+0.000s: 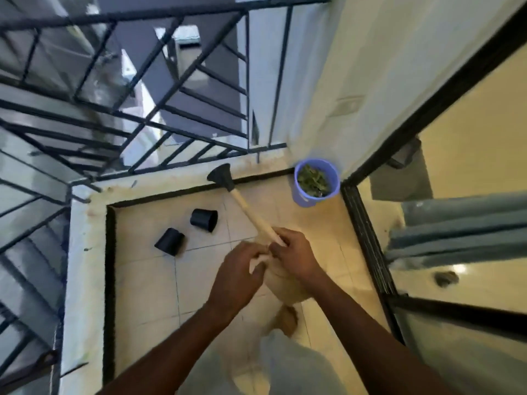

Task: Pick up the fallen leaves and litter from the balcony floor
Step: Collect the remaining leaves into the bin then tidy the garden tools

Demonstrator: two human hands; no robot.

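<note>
My right hand is curled around the near end of a wooden handle of a plunger. The plunger's black rubber cup sits by the balcony ledge. My left hand pinches the edge of a pale, blurred bag or sheet that hangs under both hands. A blue bucket with green leaves inside stands in the far right corner of the tiled floor. No loose leaves show on the tiles in view.
Two black plastic pots lie tipped on the tiles to the left. A white ledge with a black metal railing bounds the left and far sides. A dark-framed sliding door stands at the right.
</note>
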